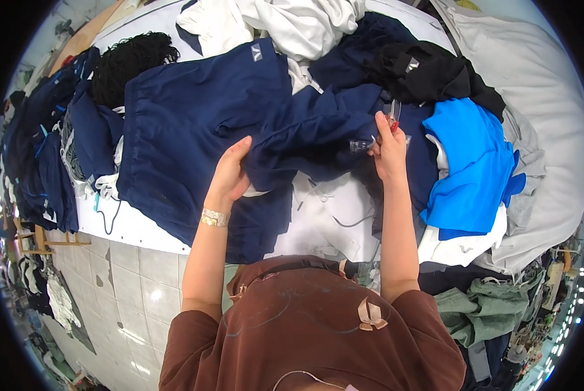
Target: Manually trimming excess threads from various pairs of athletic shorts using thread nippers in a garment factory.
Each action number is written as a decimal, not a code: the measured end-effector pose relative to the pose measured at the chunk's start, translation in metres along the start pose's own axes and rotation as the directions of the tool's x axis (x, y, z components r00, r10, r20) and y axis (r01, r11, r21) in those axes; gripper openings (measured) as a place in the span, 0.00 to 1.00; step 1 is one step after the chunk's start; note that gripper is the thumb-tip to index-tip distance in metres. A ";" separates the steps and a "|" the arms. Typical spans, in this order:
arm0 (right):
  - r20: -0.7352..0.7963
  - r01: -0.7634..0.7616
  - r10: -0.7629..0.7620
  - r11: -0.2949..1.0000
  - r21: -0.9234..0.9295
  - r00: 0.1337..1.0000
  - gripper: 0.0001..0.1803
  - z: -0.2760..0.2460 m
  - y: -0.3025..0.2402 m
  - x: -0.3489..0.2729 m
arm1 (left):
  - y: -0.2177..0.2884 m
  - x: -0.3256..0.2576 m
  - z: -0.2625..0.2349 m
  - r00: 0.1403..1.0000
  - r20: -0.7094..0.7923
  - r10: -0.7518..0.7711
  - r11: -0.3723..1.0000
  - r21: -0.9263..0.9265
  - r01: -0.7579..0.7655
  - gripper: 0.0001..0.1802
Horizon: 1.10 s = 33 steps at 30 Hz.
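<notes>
A pair of navy shorts (181, 117) with a gathered waistband and a small pale patch lies spread over the table in front of me. My left hand (231, 173) grips a bunched fold of its cloth, thumb on top. Over to the right, my right hand (390, 148) is closed around small thread snips (395, 117) with a red part, their metal tips pointing away from me. Beside those fingers is the far end of the stretched navy cloth, along with a small clear plastic piece (359, 146). The fingertips under the cloth are hidden.
White cloth (292, 26) is heaped at the back, with a black garment (429, 72) and a bright blue one (465, 169) to the right. Dark garments (38, 150) pile up at the left. Loose thread ends lie on the white tabletop (142, 225).
</notes>
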State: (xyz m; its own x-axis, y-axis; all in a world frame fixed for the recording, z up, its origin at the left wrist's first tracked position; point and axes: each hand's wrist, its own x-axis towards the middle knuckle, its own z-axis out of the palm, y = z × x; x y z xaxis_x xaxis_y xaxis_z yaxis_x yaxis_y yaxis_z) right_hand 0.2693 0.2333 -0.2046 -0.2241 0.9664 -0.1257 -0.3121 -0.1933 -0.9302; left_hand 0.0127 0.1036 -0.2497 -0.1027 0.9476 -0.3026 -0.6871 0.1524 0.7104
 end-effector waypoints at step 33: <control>-0.075 -0.074 0.106 0.936 0.344 0.991 0.12 0.024 0.011 0.014 | 0.004 -0.029 0.006 0.981 0.093 0.171 0.936 -0.326 -0.132 0.13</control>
State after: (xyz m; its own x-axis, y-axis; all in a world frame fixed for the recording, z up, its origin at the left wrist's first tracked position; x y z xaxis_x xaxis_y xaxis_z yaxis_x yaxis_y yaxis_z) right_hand 0.2410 0.2404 -0.2084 -0.1858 0.9504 -0.2495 -0.5931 -0.3110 -0.7427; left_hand 0.0169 0.0780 -0.2345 -0.1513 0.9816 -0.1164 -0.8642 -0.0742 0.4977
